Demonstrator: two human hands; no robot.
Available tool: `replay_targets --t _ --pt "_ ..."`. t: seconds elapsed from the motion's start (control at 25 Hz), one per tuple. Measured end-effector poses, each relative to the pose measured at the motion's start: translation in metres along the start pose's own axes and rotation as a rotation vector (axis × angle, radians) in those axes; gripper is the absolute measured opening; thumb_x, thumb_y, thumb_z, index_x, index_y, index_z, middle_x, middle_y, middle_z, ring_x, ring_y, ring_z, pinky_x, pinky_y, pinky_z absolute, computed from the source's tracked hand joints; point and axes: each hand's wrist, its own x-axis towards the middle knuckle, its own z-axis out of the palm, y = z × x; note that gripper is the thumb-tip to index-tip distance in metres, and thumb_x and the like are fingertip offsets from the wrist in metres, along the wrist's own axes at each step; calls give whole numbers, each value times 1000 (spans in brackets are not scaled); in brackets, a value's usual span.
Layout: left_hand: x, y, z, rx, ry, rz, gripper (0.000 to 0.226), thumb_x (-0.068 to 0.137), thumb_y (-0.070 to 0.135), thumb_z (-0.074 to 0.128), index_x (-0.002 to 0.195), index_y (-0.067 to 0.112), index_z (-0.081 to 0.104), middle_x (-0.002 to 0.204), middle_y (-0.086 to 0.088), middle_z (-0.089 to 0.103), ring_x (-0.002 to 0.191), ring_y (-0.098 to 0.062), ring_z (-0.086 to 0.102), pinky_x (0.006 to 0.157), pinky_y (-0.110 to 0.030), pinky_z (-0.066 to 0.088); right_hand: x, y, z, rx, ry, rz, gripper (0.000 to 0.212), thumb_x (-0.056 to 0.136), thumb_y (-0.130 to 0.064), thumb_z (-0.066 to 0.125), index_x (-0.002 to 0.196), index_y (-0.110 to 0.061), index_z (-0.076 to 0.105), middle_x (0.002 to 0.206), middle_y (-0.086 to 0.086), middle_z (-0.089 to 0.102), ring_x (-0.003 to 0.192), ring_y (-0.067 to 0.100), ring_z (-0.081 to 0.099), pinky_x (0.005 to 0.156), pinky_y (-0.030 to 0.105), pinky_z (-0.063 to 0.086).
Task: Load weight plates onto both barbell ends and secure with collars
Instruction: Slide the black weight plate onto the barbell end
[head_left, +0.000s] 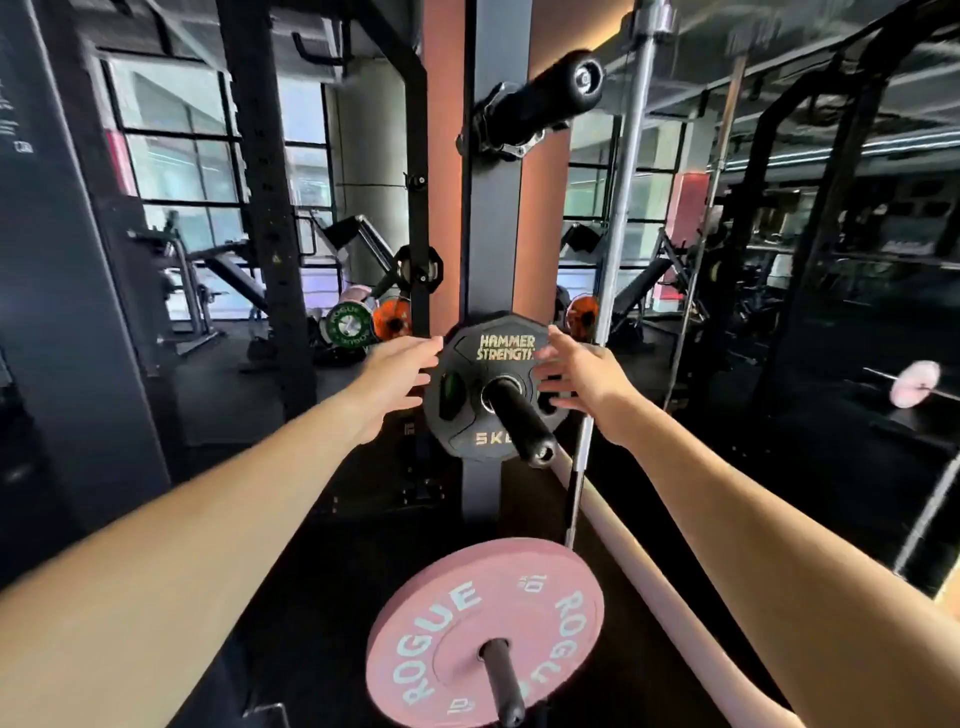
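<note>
Both hands, left hand (397, 376) and right hand (579, 376), reached spread-fingered toward the black twelve-sided 5 kg rubber plate (480, 387) on its storage peg, so loading looked barely started.

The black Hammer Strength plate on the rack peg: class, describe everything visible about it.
The black, many-sided, rubbery-looking Hammer Strength plate hangs upright on a black storage peg through its steel-ringed centre. It has gold lettering, a 5 kg marking and grip cut-outs. The left hand and right hand reach its edges, fingers spread.
</note>
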Motion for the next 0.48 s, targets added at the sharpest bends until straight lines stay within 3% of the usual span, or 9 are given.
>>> replay_targets --t 0.12,0.28,0.36,0.48 --pt "31 -3 13 22 128 -3 26 96 44 60 117 29 66 122 4 65 115 -17 57 99 -39 47 38 2 -4 27 4 -82 36 99 -52 57 88 -20 72 94 3 77 86 19 71 83 37 55" --pt "64 -12 31 78 253 -4 29 94 47 63 116 30 69 117 12 64 113 -12 55 99 -33 46 90 19 -5 3 158 -246 32 94 -50 64 75 -25 64 77 -8 68 77 11 62 79 28 49" --pt "72 -16 37 98 277 -26 33 92 53 62 117 33 67 121 11 62 114 -13 55 102 -36 45 106 30 -7 -3 125 -216 29 89 -55 66 82 -27 66 86 -8 70 87 12 65 85 28 50" --pt "77 -22 40 125 260 -77 35 89 64 58 111 37 66 111 20 60 116 -14 55 104 -40 44 117 50 -11 -69 17 -91 40 86 -64 65 102 -27 68 110 -4 72 104 16 66 92 27 47"
